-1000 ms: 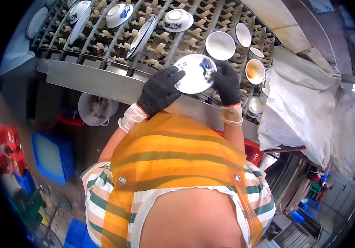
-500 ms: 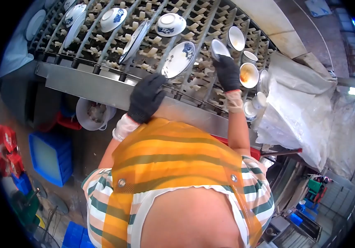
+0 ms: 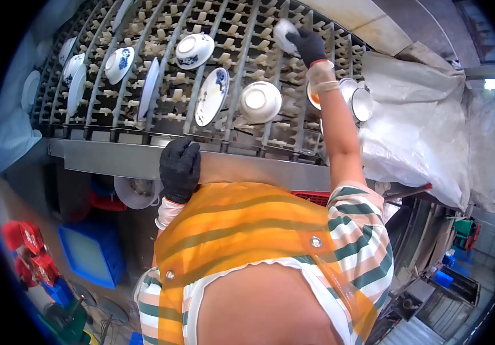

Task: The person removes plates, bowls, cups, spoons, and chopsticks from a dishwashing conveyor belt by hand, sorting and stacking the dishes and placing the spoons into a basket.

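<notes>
My right hand (image 3: 308, 46), in a black glove, reaches far over the slatted rack and grips a white bowl (image 3: 285, 35) that looks slightly blurred. Near the rack's front metal edge, my left hand (image 3: 180, 171) has its gloved fingers curled, with no object visible in them. Between my hands, an upside-down white bowl (image 3: 261, 102) rests on the rack. To its left a blue-patterned oval plate (image 3: 212, 96) leans between the bars. Behind that plate lies an upturned patterned bowl (image 3: 194, 51). A bowl with orange residue (image 3: 314, 96) is partly hidden by my right forearm.
More plates (image 3: 149, 87) and bowls (image 3: 119, 65) stand on the rack at the left. White bowls (image 3: 362, 104) cluster right of my forearm, beside plastic sheeting (image 3: 408, 115). A white bucket (image 3: 137, 191) and a blue bin (image 3: 91, 253) are below the rack's front edge.
A white bowl now lies upside down right of the oval plate. My right hand has moved farther over the rack and grips a bowl there; my left hand has drawn back to the front edge.
</notes>
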Motion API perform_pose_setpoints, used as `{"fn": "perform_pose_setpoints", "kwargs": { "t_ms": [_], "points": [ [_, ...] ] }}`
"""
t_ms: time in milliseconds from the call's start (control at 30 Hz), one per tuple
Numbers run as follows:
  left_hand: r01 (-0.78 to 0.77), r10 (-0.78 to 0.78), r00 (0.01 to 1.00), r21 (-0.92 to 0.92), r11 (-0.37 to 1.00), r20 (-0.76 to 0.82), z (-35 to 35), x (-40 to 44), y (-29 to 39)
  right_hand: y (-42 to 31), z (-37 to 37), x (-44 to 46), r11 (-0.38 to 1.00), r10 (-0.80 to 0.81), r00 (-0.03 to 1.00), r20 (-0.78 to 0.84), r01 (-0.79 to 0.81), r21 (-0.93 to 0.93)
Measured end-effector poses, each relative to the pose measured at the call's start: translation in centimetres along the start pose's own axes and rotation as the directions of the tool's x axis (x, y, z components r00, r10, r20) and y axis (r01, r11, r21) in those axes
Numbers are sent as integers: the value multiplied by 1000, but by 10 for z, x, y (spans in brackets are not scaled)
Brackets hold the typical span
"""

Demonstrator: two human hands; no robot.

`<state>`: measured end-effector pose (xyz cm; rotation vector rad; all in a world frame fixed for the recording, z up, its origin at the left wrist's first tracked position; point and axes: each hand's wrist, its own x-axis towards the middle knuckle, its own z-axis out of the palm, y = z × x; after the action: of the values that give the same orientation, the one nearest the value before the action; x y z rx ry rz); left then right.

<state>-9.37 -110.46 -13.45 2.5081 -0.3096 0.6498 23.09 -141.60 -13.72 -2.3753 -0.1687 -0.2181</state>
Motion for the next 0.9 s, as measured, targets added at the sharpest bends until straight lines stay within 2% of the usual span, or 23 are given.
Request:
{"fn": "perform_pose_setpoints", "kwargs": {
  "t_ms": [33, 67, 133, 167, 200, 233, 267, 333, 367, 400, 433, 500, 533, 567, 600, 667, 700, 733, 767, 800, 867, 900],
  "points": [
    [-8, 8, 1000, 21, 1000, -6, 1, -1, 3, -18, -15, -7, 822, 116, 979, 168, -190, 537],
    [-13, 13, 1000, 41, 999, -10, 3, -2, 5, 21, -5, 13, 897, 105, 993, 44, -114, 427],
    [-6, 7, 1000, 29, 1000, -8, 5, -4, 9, -21, -38, -23, 989, 94, 990, -103, -81, 123],
    [-4, 4, 1000, 40, 999, -6, 6, -5, 11, -13, -39, -40, 989, 96, 991, -98, -84, 121],
    [0, 1, 1000, 53, 999, -13, 8, -3, 12, 4, -37, -53, 990, -63, 981, -185, 38, -134],
    [7, -6, 1000, 54, 999, -20, 10, -2, 14, 21, -33, -68, 911, -240, 944, -228, 138, -388],
    [10, -9, 1000, 51, 999, -12, 11, -1, 14, 34, -23, -95, 863, -318, 927, -202, 195, -466],
    [2, -3, 1000, 42, 999, 4, 15, -1, 16, 31, -11, -138, 836, -203, 972, -122, 107, -538],
    [-4, 4, 1000, 50, 999, -2, 17, -2, 15, 26, -16, -144, 873, -19, 999, -29, 3, -488],
    [-14, 14, 1000, 57, 998, -1, 19, -3, 16, 20, -24, -149, 888, 167, 983, 72, -118, -443],
    [-27, 26, 1000, 52, 998, 14, 19, -4, 19, 20, -31, -153, 887, 185, 981, 64, -138, -440],
    [-5, 3, 1000, 69, 998, 22, 21, -3, 22, 18, -46, -147, 880, -196, 980, -17, 169, -444],
    [-16, 14, 1000, 72, 997, 26, 21, -2, 24, 9, -58, -145, 961, -182, 979, -97, 156, -230],
    [-11, 9, 1000, 74, 997, 27, 22, -1, 26, 10, -69, -138, 999, -32, 999, -6, 32, 24],
    [-4, 2, 1000, 75, 997, 27, 22, -1, 27, 12, -79, -131, 958, 89, 989, 121, -118, 261],
    [1, -3, 1000, 77, 997, 29, 24, 0, 32, 8, -80, -123, 963, 109, 989, 103, -131, 237],
    [13, -16, 999, 82, 997, 33, 25, 0, 34, 21, -69, -115, 998, -49, 995, -83, 53, 46],
    [11, -13, 999, 82, 997, 31, 26, -2, 36, 31, -62, -106, 964, -238, 944, -229, 200, -176],
    [29, -31, 999, 66, 997, 35, 26, -2, 37, 40, -62, -96, 875, -302, 944, -132, 220, -431],
    [46, -47, 998, 53, 998, 35, 27, -2, 38, 45, -60, -88, 789, -308, 951, -13, 248, -562],
    [34, -36, 999, 65, 997, 33, 29, -3, 39, 85, -48, -66, 746, -336, 934, 120, 342, -571],
    [27, -30, 999, 73, 997, 41, 30, -3, 40, 87, -54, -50, 743, -347, 931, 115, 348, -571]
  ]
}}
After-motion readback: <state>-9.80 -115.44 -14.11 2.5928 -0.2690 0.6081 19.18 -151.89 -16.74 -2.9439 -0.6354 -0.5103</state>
